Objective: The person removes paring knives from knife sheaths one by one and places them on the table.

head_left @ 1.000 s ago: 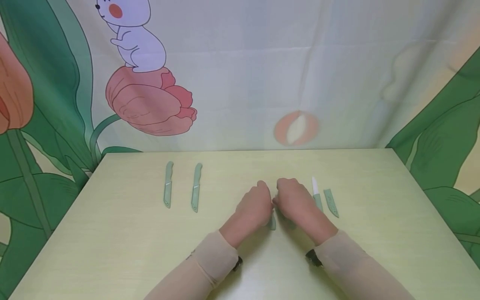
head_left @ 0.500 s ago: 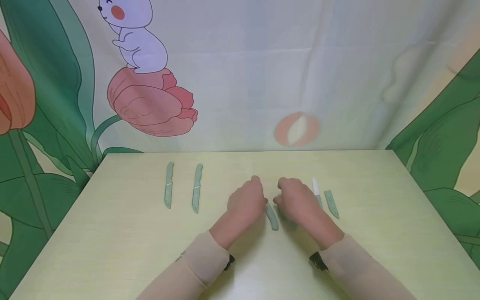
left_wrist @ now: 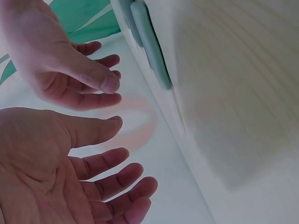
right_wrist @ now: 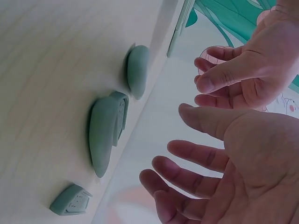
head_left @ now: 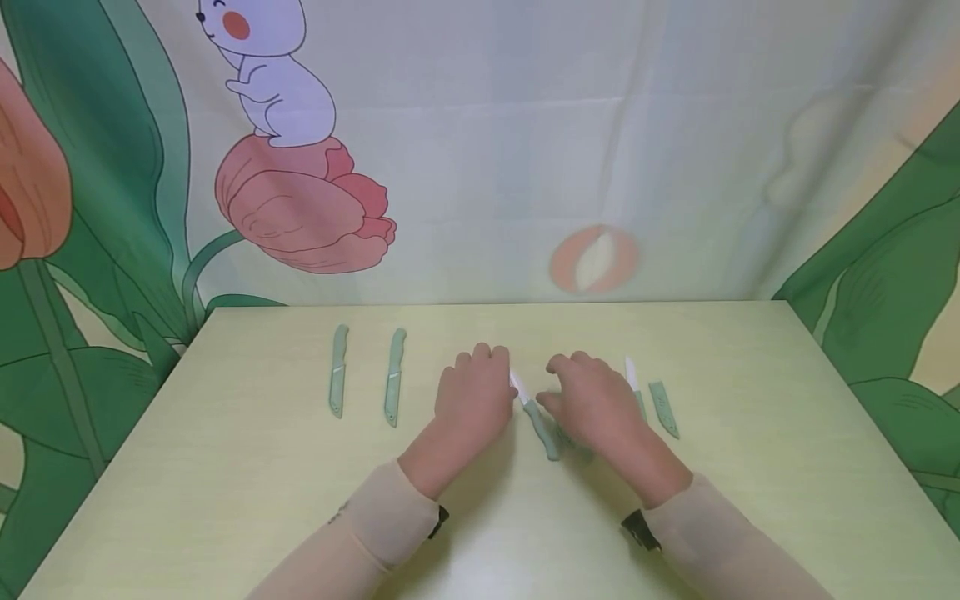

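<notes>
In the head view my left hand hovers left of an unsheathed paring knife, which lies on the table with a green handle and white blade. My right hand is just right of that knife. It partly covers a green blade sheath, which shows again as the sheath in the right wrist view. Both hands hold nothing; their fingers are loosely bent in the wrist views. Beyond the right hand lie a second bare knife, its handle partly hidden, and another green sheath.
Two sheathed green knives, one farther left and one nearer the hands, lie parallel on the left of the pale table. A printed curtain hangs behind the table's back edge.
My left hand has moved left, away from the knife, uncovering its handle and then its white blade. The fingers of my right hand have spread a little; that hand stays nearly in place.
</notes>
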The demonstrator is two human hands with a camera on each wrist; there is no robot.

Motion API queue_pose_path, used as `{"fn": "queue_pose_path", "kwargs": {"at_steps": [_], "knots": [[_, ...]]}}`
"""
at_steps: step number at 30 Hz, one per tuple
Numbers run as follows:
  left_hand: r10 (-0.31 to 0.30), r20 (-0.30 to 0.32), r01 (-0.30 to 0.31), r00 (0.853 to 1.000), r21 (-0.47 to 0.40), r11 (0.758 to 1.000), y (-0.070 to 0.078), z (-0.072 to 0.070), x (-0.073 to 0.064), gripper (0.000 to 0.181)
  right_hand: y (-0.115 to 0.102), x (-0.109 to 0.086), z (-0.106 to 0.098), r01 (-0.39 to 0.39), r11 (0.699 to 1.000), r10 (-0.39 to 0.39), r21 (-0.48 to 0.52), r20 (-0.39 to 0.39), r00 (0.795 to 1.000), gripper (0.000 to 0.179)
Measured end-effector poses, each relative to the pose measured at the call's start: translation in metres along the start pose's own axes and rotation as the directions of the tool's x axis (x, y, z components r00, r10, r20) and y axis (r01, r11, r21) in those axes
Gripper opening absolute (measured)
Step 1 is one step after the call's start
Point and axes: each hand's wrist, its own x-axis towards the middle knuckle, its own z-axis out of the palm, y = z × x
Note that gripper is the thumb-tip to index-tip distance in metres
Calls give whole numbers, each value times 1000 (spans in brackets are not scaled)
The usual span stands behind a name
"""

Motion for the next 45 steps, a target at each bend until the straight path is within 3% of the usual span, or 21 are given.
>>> {"fn": "queue_pose_path", "kwargs": {"at_steps": [9,27,36,45], "knots": [[-27,-50,29,998,45,999,-18,-2,2,40,-5,-4,1,49,998,-51,-50,-32,998,46],[-44,-134,63,990,141,988,-56,0,10,38,-19,-4,9,136,983,-138,-127,-7,990,51],[-114,-72,122,991,122,985,-81,0,20,43,-27,-5,17,209,967,-219,-144,-59,974,51],[-174,-51,178,983,82,981,-112,3,32,43,-35,-4,20,220,969,-227,-116,-46,973,51]]}}
